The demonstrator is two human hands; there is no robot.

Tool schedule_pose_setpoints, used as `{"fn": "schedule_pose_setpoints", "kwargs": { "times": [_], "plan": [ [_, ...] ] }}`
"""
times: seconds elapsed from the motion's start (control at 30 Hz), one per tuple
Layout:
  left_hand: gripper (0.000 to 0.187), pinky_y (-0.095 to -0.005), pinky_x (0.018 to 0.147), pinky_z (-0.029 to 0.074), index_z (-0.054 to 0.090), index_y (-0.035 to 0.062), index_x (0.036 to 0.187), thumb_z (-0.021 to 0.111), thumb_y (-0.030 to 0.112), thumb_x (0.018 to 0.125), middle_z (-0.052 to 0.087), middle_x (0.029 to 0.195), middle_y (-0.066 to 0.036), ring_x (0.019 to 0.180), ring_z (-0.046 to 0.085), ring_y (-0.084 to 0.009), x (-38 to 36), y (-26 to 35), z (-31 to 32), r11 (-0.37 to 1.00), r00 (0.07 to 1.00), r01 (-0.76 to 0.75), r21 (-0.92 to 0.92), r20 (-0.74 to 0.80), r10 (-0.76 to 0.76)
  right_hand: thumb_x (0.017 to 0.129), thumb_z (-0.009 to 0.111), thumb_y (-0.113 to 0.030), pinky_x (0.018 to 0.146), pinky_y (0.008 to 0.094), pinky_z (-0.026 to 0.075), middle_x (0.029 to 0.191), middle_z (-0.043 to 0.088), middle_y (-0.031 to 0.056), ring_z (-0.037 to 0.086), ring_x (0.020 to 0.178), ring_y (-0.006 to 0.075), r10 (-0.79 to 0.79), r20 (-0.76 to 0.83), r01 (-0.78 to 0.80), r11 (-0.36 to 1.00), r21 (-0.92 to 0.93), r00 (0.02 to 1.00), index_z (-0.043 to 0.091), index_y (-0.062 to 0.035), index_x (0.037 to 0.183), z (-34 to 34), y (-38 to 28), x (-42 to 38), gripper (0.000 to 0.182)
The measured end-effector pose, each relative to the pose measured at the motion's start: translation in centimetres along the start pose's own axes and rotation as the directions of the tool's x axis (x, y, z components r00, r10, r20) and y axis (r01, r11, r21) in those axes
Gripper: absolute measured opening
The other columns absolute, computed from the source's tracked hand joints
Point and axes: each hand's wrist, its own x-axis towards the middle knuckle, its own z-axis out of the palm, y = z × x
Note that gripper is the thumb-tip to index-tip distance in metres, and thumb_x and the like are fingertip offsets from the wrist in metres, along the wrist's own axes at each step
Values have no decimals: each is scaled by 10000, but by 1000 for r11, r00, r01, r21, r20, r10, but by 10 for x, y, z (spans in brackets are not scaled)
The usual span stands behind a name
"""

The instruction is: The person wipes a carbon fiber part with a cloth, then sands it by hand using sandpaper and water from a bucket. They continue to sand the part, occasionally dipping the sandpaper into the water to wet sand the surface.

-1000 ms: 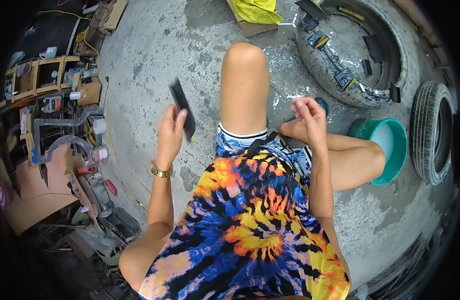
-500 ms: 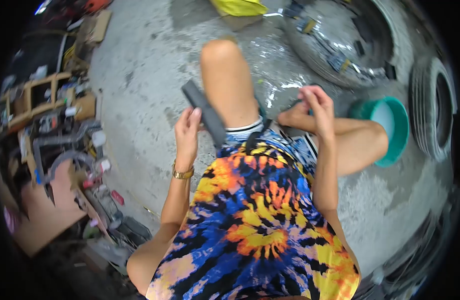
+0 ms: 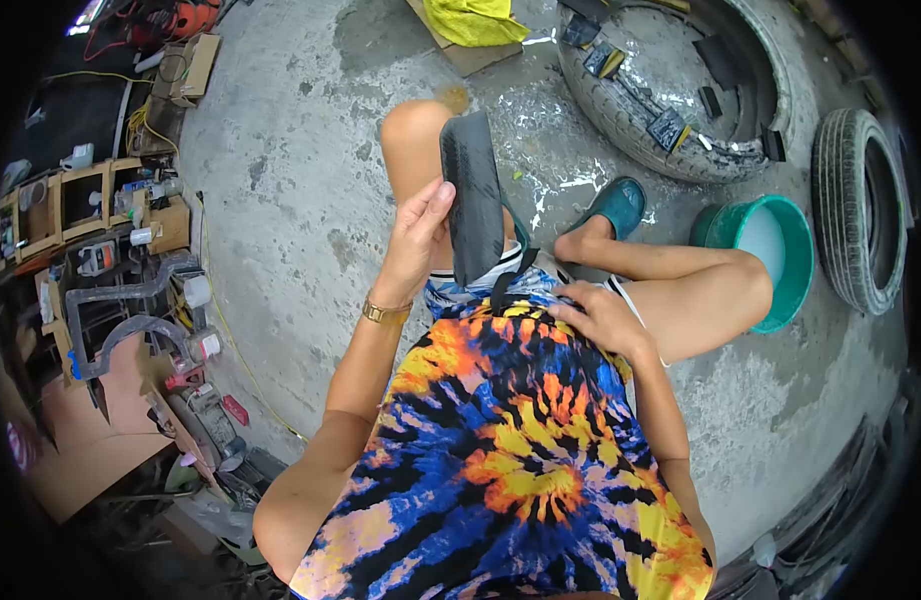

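Upright before my left knee is a dark rubber-like strip [image 3: 474, 205] with a streaked, scuffed face. My left hand [image 3: 420, 222] pinches its left edge, thumb on the near face and fingers mostly hidden behind. A gold watch circles that wrist. My right hand [image 3: 602, 315] lies on my lap at the hem of the tie-dye shirt [image 3: 540, 450], its fingers stretched out and holding nothing.
A large tyre [image 3: 620, 128] lies flat ahead on wet concrete, with sanding blocks and dark pieces on it. A green bucket [image 3: 802, 270] of cloudy liquid stands by my right knee, beside an upright tyre [image 3: 842, 210]. A yellow cloth [image 3: 470, 22] lies ahead; clutter lines the left.
My left hand has moved right and turned the strip more upright, its streaked face now showing. My right hand has dropped from above my right leg to my lap.
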Motion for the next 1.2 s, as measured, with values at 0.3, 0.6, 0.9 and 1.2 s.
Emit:
{"fn": "schedule_pose_setpoints", "kwargs": {
  "times": [0.3, 0.6, 0.9, 1.2],
  "plan": [
    [347, -243, 854, 479, 566, -21, 1205, 477, 255, 1015, 639, 1104, -39, 968, 593, -80, 9, -26, -1, 993, 991, 120, -8, 63, -119, 874, 645, -304, 992, 412, 409, 1268, 535, 157, 515, 1169, 355, 108, 3, -108, 993, 40, 994, 626, -6, 1116, -20, -34, -68, 385],
    [385, -195, 745, 455, 595, -38, 1188, 525, 287, 996, 616, 985, 3, 843, 546, -44, 5, -48, 7, 902, 925, 284, 325, 154, -347, 872, 625, -95, 671, 388, 465, 801, 542, 114, 572, 750, 304, 5, -409, 9, 999, 32, 913, 572, -18, 835, 14, -33, -62, 101],
    [366, -179, 606, 459, 629, 7, 1002, 469, 336, 1013, 602, 785, 33, 683, 545, -21, 11, -50, 30, 724, 678, 516, 458, 299, -672, 834, 579, 21, 640, 381, 478, 785, 567, 130, 578, 677, 309, 68, -649, -14, 996, 87, 757, 519, -105, 1298, -6, -22, -39, 484],
    [345, -180, 603, 464, 622, 13, 998, 457, 314, 1020, 622, 823, 23, 686, 551, -18, 31, -53, 62, 914, 858, 298, 275, 342, -383, 801, 568, -2, 573, 384, 518, 790, 528, 94, 594, 680, 277, -157, -409, 133, 987, -87, 899, 391, -244, 1445, 7, -43, -15, 711]
  ]
}}
